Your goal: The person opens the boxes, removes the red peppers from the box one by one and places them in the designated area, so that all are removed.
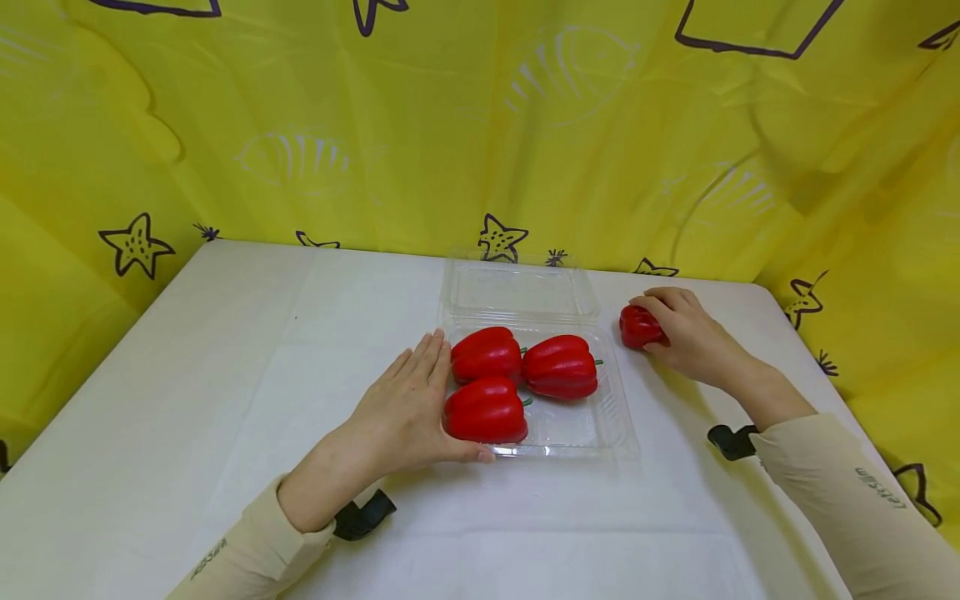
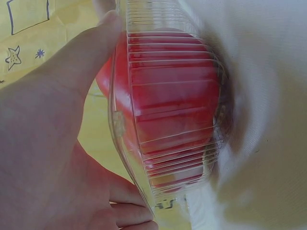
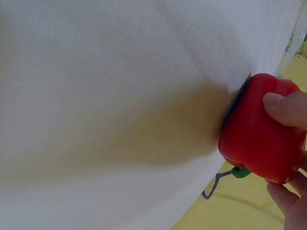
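Note:
A clear plastic clamshell box [image 1: 611, 417] lies with its lid folded back, and three red bell peppers sit inside: one at the back left [image 1: 486, 354], one at the right [image 1: 562, 367] and one at the front left [image 1: 486, 411]. My left hand [image 1: 405, 408] rests against the box's left side, fingers straight, thumb along the front rim. In the left wrist view the ribbed box wall [image 2: 172, 105] shows red through it. To the right of the box, my right hand [image 1: 690, 337] grips another red bell pepper [image 3: 261, 127] by its sides, at the table surface. Its green stem [image 3: 240, 172] shows in the right wrist view.
The transparent lid [image 1: 521, 290] lies flat behind the box, close to the table's back edge. A white cloth covers the table [image 1: 225, 375]. Yellow patterned curtains [image 1: 420, 125] hang behind it and along both sides.

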`<state>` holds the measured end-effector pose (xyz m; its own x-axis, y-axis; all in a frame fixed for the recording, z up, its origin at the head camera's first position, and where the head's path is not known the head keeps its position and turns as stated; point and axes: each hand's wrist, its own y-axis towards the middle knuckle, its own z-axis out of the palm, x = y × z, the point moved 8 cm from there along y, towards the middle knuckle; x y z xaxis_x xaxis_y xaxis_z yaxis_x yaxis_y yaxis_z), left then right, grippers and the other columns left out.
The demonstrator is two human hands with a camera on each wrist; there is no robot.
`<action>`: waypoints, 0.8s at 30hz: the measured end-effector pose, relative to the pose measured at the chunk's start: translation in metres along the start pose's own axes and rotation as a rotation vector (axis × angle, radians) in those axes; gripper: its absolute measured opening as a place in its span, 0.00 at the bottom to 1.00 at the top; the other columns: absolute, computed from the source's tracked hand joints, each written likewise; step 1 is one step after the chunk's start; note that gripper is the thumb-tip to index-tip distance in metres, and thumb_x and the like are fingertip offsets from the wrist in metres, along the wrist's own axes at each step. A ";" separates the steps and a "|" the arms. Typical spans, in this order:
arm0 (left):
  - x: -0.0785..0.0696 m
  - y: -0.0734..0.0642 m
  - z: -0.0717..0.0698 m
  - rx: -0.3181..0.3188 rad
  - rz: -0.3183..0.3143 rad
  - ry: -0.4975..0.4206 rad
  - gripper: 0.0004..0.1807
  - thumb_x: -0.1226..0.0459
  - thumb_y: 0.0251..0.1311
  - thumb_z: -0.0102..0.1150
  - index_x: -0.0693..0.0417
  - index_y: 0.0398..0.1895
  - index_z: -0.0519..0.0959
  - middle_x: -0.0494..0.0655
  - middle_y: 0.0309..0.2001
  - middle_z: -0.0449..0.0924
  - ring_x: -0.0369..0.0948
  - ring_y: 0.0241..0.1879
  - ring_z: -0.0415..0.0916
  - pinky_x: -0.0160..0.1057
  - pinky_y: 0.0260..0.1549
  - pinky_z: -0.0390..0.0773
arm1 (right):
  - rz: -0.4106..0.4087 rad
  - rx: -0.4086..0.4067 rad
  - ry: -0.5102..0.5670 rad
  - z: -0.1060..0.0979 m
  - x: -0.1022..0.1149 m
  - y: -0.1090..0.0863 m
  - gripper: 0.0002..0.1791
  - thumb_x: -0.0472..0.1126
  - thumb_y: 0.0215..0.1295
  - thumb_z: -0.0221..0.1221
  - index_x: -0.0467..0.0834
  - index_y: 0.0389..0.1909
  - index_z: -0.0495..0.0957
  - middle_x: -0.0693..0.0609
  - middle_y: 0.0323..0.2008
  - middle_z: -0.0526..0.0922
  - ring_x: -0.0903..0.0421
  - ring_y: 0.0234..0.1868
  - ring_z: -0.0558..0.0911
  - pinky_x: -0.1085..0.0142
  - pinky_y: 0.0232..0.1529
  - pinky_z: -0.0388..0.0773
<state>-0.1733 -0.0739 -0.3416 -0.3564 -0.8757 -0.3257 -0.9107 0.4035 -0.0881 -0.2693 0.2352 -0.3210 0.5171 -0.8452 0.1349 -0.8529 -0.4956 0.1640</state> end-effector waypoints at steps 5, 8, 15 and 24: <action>0.000 0.001 0.000 -0.004 0.002 0.005 0.73 0.28 0.37 0.66 0.63 0.78 0.48 0.58 0.80 0.45 0.54 0.79 0.43 0.56 0.75 0.53 | 0.003 0.016 0.002 0.000 -0.002 0.001 0.33 0.28 0.52 0.70 0.37 0.61 0.70 0.33 0.62 0.69 0.34 0.64 0.64 0.35 0.54 0.76; 0.000 0.001 0.000 -0.003 0.004 0.009 0.73 0.27 0.38 0.66 0.63 0.78 0.48 0.58 0.80 0.45 0.54 0.79 0.43 0.56 0.75 0.52 | -0.007 0.021 0.008 0.001 -0.004 0.002 0.34 0.28 0.51 0.70 0.37 0.61 0.70 0.32 0.63 0.69 0.33 0.65 0.64 0.35 0.56 0.75; 0.001 0.001 0.001 0.005 -0.001 -0.001 0.73 0.27 0.38 0.66 0.63 0.78 0.48 0.57 0.80 0.44 0.54 0.80 0.42 0.56 0.76 0.52 | 0.001 0.019 0.027 -0.002 -0.004 0.001 0.34 0.31 0.51 0.71 0.37 0.61 0.70 0.32 0.65 0.67 0.33 0.66 0.63 0.35 0.56 0.75; 0.000 0.001 0.000 -0.006 0.005 0.004 0.73 0.27 0.38 0.66 0.64 0.78 0.48 0.58 0.80 0.45 0.54 0.79 0.43 0.56 0.75 0.53 | -0.073 -0.135 0.051 -0.022 0.008 0.002 0.29 0.29 0.52 0.70 0.32 0.57 0.73 0.33 0.58 0.72 0.36 0.61 0.68 0.40 0.53 0.79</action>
<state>-0.1739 -0.0737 -0.3422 -0.3618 -0.8747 -0.3225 -0.9101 0.4063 -0.0808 -0.2650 0.2319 -0.2985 0.5833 -0.7949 0.1671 -0.7973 -0.5211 0.3045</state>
